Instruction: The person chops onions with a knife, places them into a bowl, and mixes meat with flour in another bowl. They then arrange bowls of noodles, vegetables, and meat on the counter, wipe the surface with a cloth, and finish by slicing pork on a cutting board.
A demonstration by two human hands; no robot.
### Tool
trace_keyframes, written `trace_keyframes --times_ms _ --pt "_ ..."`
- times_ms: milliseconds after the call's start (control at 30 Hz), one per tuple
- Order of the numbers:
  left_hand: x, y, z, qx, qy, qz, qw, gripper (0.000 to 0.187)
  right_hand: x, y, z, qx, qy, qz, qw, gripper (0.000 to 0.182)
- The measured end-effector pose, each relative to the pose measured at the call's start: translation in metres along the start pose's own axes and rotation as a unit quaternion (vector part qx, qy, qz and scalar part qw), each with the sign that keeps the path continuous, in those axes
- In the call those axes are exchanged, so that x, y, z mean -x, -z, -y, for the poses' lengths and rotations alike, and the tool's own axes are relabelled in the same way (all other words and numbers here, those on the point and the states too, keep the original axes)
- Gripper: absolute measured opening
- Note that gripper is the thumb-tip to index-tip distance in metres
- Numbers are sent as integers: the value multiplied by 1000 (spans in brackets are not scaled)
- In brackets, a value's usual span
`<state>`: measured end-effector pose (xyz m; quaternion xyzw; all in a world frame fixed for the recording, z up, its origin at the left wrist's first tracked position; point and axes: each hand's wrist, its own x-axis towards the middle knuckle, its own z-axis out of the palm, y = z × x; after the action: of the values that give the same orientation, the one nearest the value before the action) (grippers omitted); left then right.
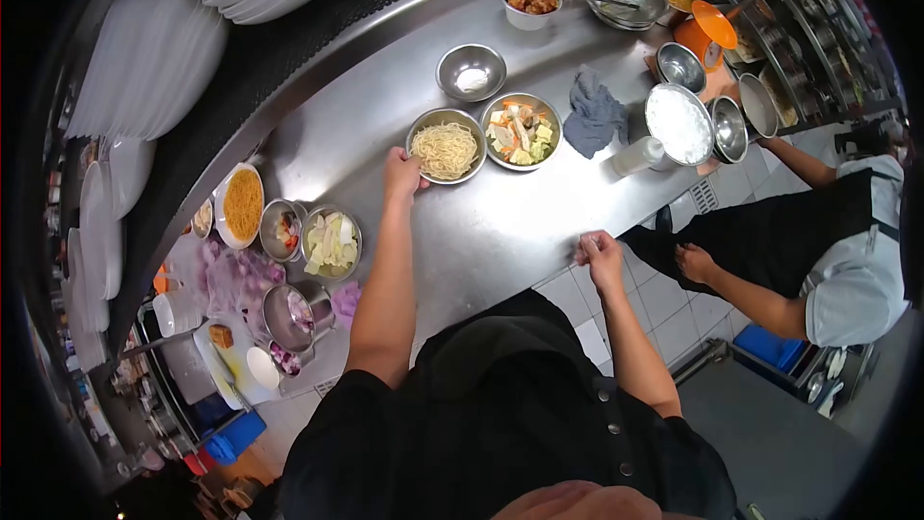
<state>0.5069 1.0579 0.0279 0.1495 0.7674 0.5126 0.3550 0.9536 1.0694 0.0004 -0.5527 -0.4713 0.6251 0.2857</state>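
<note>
My left hand (402, 174) grips the left rim of a steel bowl (446, 179) filled with pale noodles (444, 149). Touching or nearly touching it on the right is a second steel bowl (523, 168) of mixed cut vegetables (521, 132). Behind these two stands a smaller steel bowl (471, 58) with a little white stuff at its bottom. My right hand (599, 255) hovers by the counter's near edge, fingers curled closed, with nothing visible in them.
A grey cloth (594, 116), a squeeze bottle (637, 156) and a large white-filled pot (680, 123) are to the right. Bowls of cabbage (332, 243) and a dish of yellow-orange food (243, 204) sit left. A co-worker (808, 231) stands at right; stacked plates (154, 48) line the upper left.
</note>
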Motion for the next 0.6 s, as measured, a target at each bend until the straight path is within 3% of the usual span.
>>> trace_keyframes --times_ms 167,233,333,400,600 --pt "8 -59 -40 39 4 89 995 11 28 22 -24 -6 -14 -40 999 14" --pt "-4 -101 -35 72 13 125 990 19 35 21 -31 -1 -25 -50 998 14" --pt "-5 -154 -28 108 33 124 986 23 42 16 -34 -13 -22 -51 998 15" --pt "0 -171 -29 -36 6 101 994 25 43 13 -34 -11 -19 -43 999 15" --pt "-7 -180 11 17 -46 46 998 30 41 9 -25 -2 2 -15 1000 12"
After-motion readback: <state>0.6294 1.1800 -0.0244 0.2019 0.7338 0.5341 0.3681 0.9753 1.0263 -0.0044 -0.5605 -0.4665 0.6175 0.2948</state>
